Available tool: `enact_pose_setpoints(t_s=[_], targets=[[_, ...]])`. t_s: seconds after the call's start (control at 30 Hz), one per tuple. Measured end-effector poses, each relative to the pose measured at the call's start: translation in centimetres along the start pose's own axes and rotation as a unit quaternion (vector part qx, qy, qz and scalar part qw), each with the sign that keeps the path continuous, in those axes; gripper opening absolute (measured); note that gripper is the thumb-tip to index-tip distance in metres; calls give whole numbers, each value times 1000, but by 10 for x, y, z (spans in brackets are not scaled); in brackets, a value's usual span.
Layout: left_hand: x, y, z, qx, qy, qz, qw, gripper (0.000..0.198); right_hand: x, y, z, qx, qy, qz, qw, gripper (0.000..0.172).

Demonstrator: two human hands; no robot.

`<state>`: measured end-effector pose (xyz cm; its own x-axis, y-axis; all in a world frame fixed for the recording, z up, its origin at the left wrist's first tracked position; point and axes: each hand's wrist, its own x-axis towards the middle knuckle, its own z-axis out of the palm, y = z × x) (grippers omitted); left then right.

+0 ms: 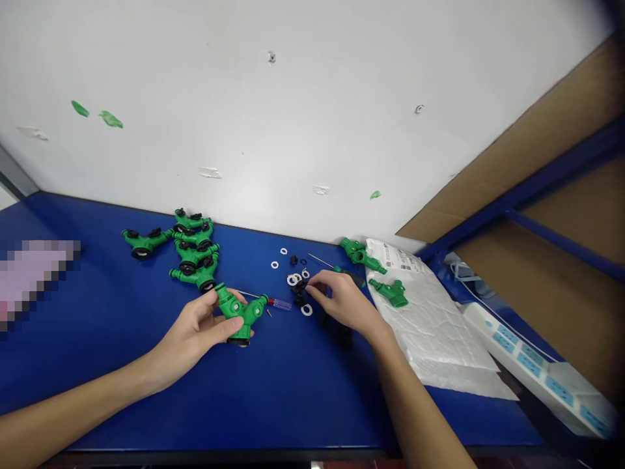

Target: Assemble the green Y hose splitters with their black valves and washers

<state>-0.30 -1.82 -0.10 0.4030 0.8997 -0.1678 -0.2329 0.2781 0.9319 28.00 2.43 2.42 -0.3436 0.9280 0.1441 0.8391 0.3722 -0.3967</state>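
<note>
Left hand [188, 332] had its fingers wrapped round a green Y hose connector [240, 311] over the blue bench [97, 397], while the right hand [339, 301] sat fingers-open right by some black and white washers [297, 286].

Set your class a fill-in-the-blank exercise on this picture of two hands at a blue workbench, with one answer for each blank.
1. The left hand grips a green hose connector shaped like the letter ____.
2. The small rings near the right hand are black and ____.
3. The tabletop beneath these parts is ____.

Missing words: Y; white; blue.
</note>
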Motion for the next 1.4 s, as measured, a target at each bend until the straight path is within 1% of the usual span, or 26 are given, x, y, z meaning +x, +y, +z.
enact_pose_setpoints(t_s=[0.07,0.1,0.2,0.27,0.33,0.43,0.5,0.53,0.57,0.63,0.7,0.77,0.83,0.93,1.07,1.13,1.23,1.3,1.4], targets=[[0,-2,-1,-2,-4,1,1000,30,0,-1,-3,25,22,3,999,19],[1,-2,-1,-3,-5,2,1000,30,-1,-1,-4,35,23,6,999,19],[1,-2,-2,-3,-6,8,1000,29,-3,-6,-4,70,5,17,997,22],[0,-1,-1,2,-8,10,1000,29,-4,-14,0,146,-7,31,989,24],[0,0,0,7,-17,12,1000,31,-5,-27,8,269,-3,46,962,25],[0,0,2,22,-21,31,999,32,-7,-51,24,442,35,61,894,29],[0,-1,3,46,-10,55,997,31,-10,-66,34,507,47,65,858,29],[0,-2,3,59,-5,67,996,30,-11,-72,37,522,46,63,849,27],[0,-3,3,70,-3,77,995,29,-13,-77,40,528,43,58,846,25],[-1,-5,4,84,-3,95,992,27,-16,-84,43,513,41,38,856,20],[-2,-6,5,98,-6,114,989,26,-18,-87,44,474,53,8,879,15],[-3,-7,5,113,-9,130,985,25,-20,-88,44,422,77,-19,903,13],[-4,-8,5,124,-13,137,983,26,-20,-89,45,381,101,-39,918,12],[-5,-9,5,138,-13,141,980,26,-21,-90,45,350,119,-57,927,13],[-6,-8,5,164,-5,160,973,25,-22,-91,44,318,124,-80,936,13],[-7,-7,6,173,-3,170,970,27,-22,-91,45,326,130,-88,932,12],[-9,-8,5,190,1,189,963,29,-21,-91,50,375,139,-87,912,8],[-9,-8,5,200,1,193,960,27,-20,-91,55,426,133,-66,892,7],[-8,-8,4,208,-5,188,960,25,-20,-91,62,500,106,-19,860,11]])
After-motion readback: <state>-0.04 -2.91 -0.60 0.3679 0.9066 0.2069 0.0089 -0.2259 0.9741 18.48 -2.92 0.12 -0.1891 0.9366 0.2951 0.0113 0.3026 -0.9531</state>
